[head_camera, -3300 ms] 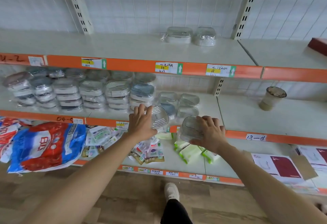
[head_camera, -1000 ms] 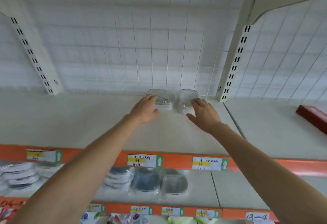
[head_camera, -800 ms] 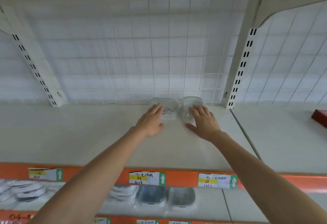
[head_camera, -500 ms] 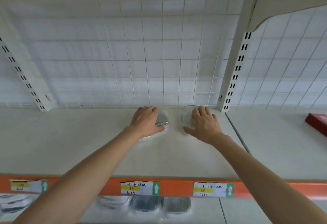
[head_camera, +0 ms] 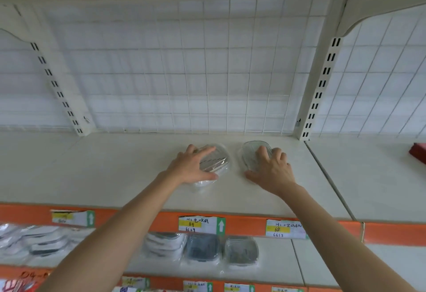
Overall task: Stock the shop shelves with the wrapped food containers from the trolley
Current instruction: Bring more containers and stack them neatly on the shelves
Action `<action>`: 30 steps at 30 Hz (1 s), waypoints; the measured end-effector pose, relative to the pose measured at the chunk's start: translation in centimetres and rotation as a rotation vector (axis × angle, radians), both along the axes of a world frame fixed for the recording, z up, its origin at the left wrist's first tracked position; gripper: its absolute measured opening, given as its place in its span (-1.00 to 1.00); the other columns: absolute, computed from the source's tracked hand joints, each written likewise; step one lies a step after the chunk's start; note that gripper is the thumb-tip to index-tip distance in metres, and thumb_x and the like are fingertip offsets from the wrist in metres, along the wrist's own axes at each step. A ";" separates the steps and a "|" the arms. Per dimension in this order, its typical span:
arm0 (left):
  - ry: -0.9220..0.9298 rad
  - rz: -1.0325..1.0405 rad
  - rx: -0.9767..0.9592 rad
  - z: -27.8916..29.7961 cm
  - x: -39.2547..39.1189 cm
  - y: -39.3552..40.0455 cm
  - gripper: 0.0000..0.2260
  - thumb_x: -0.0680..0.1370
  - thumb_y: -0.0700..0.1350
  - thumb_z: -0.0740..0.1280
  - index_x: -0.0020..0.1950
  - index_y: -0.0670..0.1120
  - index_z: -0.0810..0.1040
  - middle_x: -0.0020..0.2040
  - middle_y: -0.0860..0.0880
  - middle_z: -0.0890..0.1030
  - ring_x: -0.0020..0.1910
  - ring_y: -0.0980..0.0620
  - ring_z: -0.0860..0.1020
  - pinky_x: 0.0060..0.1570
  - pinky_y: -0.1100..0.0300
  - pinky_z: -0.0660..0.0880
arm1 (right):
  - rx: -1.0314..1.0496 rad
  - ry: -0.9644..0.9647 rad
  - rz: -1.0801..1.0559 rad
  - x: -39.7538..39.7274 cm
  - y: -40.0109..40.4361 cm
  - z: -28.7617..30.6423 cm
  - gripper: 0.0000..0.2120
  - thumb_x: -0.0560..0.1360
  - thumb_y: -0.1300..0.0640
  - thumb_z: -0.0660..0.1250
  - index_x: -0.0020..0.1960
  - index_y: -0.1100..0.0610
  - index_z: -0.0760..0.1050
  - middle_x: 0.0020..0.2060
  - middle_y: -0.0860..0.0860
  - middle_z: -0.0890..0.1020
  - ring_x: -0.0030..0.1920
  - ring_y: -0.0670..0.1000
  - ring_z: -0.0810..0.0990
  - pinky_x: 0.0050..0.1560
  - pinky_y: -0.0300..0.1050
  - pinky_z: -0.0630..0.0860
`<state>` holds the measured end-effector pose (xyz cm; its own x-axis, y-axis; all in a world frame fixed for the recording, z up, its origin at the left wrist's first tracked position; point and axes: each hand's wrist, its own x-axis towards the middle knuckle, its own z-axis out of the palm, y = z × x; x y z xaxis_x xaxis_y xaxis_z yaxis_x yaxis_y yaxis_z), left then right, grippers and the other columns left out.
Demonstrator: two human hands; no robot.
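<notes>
- Here the left hand [head_camera: 192, 167] lies spread over the left tub [head_camera: 214, 161], fingers mostly straight, thumb along the tub's near edge; it presses rather than grips.
- The right hand [head_camera: 270, 169] rests on the right tub [head_camera: 252, 153], fingers bent over its top and thumb on the shelf [head_camera: 115, 171] at the near side; whether it truly clasps the tub cannot be told.
- Both tubs sit on that shelf, just ahead of the palms, close together but apart, short of the wire grid [head_camera: 184, 72] behind.
- To do this well, I would slide both back evenly, keeping the gap between them, and lift the palms straight up so the loose wrap under the left wrist does not drag.
- Both tubs look empty; the left shows a ribbed lid through film.
- Below the forearms, stacked tubs [head_camera: 221, 250] fill the lower shelf.
</notes>
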<state>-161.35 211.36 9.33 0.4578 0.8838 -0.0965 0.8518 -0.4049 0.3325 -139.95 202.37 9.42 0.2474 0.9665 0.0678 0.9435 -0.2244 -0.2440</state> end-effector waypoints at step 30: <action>-0.070 0.115 0.006 -13.3 -9.1 -25.6 -0.29 0.33 0.22 0.46 0.37 0.02 0.25 0.32 -0.01 0.36 0.28 -0.09 0.30 0.15 0.04 0.36 | -0.159 0.115 0.008 -7.3 -25.9 -12.4 -0.18 0.36 -0.19 0.38 0.48 -0.01 0.08 0.37 0.00 0.28 0.32 0.12 0.23 0.27 0.05 0.30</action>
